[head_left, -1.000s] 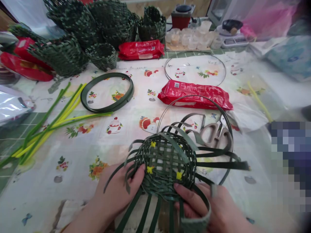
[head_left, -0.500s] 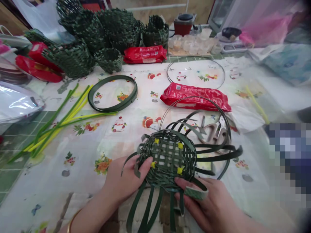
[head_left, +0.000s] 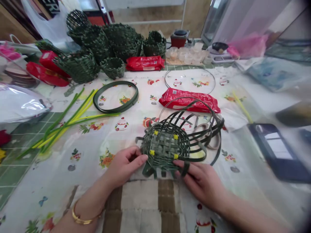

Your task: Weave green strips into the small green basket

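Item held: a dark-green, roughly round woven base of flat strips [head_left: 165, 145] with four yellow ties [head_left: 176, 137], centrally placed toward the near edge of the white-covered table [head_left: 89, 171]. Left hand [head_left: 127, 165] pinches its near-left rim, thumb above, fingers curled below. Right hand [head_left: 204, 181] pinches the near-right rim, a strip looping over its finger.

Change noted: long loose dark-green strips that trailed toward the near edge now show only as short bends there; others bunch rightward [head_left: 217, 127]. Judged effect: the near rim is less obstructed, though unwoven ends remain.

Surroundings: the strips partly cover grey-handled scissors [head_left: 213, 148]. Beyond lies a shiny red packet [head_left: 189, 101]; left of that, a flat dark-green coil [head_left: 121, 108]. Dark-green woven baskets [head_left: 121, 42] crowd the far edge.
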{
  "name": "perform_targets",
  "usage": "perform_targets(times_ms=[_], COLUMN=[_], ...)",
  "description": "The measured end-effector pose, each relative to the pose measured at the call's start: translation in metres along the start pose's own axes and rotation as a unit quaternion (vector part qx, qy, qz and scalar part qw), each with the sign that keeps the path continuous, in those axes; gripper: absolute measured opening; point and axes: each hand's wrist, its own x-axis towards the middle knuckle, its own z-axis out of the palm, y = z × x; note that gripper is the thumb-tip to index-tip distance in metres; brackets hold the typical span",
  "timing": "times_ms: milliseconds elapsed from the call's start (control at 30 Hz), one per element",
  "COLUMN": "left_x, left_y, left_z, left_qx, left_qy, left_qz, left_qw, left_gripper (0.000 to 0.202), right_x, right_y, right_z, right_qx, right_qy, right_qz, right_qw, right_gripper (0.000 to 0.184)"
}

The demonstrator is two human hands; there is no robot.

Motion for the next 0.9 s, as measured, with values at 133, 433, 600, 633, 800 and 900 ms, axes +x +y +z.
perform_targets(times_ms=[133, 433, 600, 633, 800, 900], left_x=[-0.003, -0.022, -0.018, -0.016, -0.005, 0.005], left_y=[0.01, 0.052, 0.073, 0.077, 0.093, 0.105], left_z=[-0.002, 0.034, 0.05, 0.053, 0.067, 0.065], left_qx=[-0.036, 0.129, 0.21, 0.228, 0.229, 0.212], left_qy=[0.013, 0.095, 0.14, 0.164, 0.241, 0.196], left_qz=[0.078, 0.403, 0.367, 0.351, 0.23, 0.127], left_qw=[0.996, 0.901, 0.895, 0.893, 0.915, 0.949], left_gripper=[0.031, 0.031, 0.037, 0.036, 0.038, 0.036], right_x=[0.004, 0.007, 0.008, 0.009, 0.014, 0.015], right_y=[-0.002, -0.014, -0.012, -0.011, -0.006, -0.006], right_z=[-0.006, -0.022, -0.02, -0.019, -0.014, -0.015], right_qx=[0.064, 0.183, 0.239, 0.248, 0.291, 0.321], right_qy=[0.009, 0.061, 0.083, 0.085, 0.102, 0.122], right_qz=[0.049, 0.1, 0.108, 0.105, 0.101, 0.106], right_qw=[0.997, 0.976, 0.962, 0.959, 0.946, 0.933], right_gripper=[0.031, 0.027, 0.024, 0.024, 0.025, 0.028])
